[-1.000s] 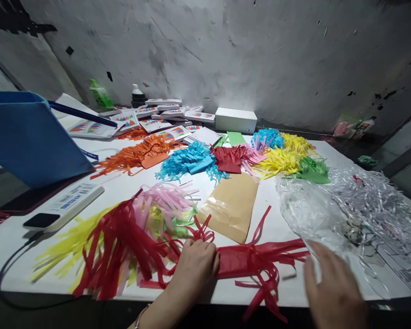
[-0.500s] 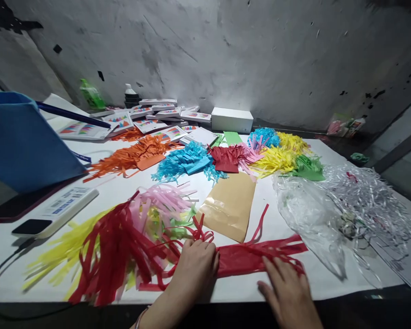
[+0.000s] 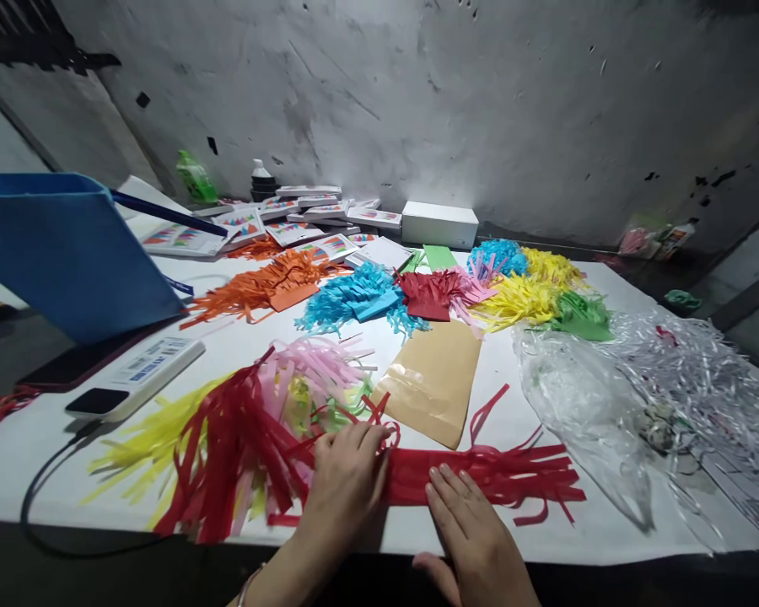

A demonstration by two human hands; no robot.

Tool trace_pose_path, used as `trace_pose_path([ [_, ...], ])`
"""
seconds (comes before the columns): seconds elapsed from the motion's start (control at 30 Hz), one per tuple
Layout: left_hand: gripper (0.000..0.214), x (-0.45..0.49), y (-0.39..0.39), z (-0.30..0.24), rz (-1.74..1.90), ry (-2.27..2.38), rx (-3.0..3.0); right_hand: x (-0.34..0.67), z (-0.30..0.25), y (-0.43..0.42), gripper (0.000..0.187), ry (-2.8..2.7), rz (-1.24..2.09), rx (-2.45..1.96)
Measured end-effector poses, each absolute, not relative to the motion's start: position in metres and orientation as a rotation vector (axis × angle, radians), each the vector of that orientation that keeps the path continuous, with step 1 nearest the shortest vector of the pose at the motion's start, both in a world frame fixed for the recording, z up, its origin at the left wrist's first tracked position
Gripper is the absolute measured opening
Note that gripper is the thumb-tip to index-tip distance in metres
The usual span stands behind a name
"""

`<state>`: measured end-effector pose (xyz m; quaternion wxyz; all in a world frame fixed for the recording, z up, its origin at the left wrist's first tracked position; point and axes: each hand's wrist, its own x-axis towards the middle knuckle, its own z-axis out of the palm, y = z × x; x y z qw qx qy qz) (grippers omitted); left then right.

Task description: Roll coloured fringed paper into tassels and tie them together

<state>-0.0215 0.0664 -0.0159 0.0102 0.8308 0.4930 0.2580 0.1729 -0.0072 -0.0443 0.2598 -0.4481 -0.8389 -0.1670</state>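
A red fringed paper strip (image 3: 499, 476) lies along the near edge of the white table (image 3: 544, 539). My left hand (image 3: 345, 485) presses flat on its left end, fingers together, beside a heap of red, yellow and pink fringed paper (image 3: 240, 438). My right hand (image 3: 471, 527) lies flat on the strip's middle, fingers stretched forward. A tan paper envelope (image 3: 433, 379) sits just beyond the strip.
Orange (image 3: 271, 287), blue (image 3: 354, 299), red (image 3: 427, 293), yellow (image 3: 519, 295) and green (image 3: 578, 314) fringed bundles lie mid-table. A clear plastic bag (image 3: 575, 396) and silver shreds (image 3: 696, 371) fill the right. A blue folder (image 3: 69, 253), a remote-like device (image 3: 139, 375), boxes (image 3: 439, 223) stand left and back.
My right hand came in from the right edge and settled on the red strip, moving leftward along it. The strip now lies straighter. My left hand stayed on its left end.
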Motion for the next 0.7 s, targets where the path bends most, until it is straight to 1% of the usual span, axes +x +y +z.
trace_pose_path([
  [0.07,0.018,-0.026,0.056,-0.020,1.058,1.285,2.641,0.180,-0.057,-0.011,0.038,-2.273,-0.508,-1.175],
  [0.1,0.016,-0.026,0.051,-0.024,1.094,1.118,2.681,0.183,-0.063,-0.014,0.035,-2.258,-0.533,-1.152],
  [0.17,0.015,-0.024,0.041,-0.033,1.053,0.874,2.744,0.187,-0.073,-0.022,0.030,-2.239,-0.566,-1.115],
  [0.23,0.011,-0.024,0.036,-0.042,0.971,0.798,2.775,0.189,-0.079,-0.030,0.031,-2.241,-0.578,-1.098],
  [0.27,0.009,-0.024,0.034,-0.045,0.945,0.794,2.776,0.190,-0.080,-0.034,0.032,-2.232,-0.567,-1.118],
  [0.33,0.016,-0.028,0.033,-0.049,0.939,0.763,2.770,0.191,-0.078,-0.041,0.032,-2.176,-0.496,-1.198],
  [0.4,0.022,-0.032,0.032,-0.050,0.932,0.730,2.751,0.190,-0.073,-0.045,0.028,-2.067,-0.389,-1.272],
  [0.47,0.023,-0.034,0.030,-0.048,0.933,0.754,2.691,0.189,-0.067,-0.045,0.023,-1.985,-0.284,-1.275],
  [0.57,0.024,-0.033,0.026,-0.041,0.935,0.917,2.563,0.184,-0.061,-0.040,0.018,-1.909,-0.152,-1.266],
  [0.63,0.024,-0.031,0.025,-0.036,0.894,1.065,2.505,0.180,-0.058,-0.034,0.018,-1.865,-0.098,-1.339],
  [0.7,0.020,-0.027,0.026,-0.032,0.816,1.221,2.488,0.177,-0.057,-0.027,0.017,-1.830,-0.081,-1.441],
])
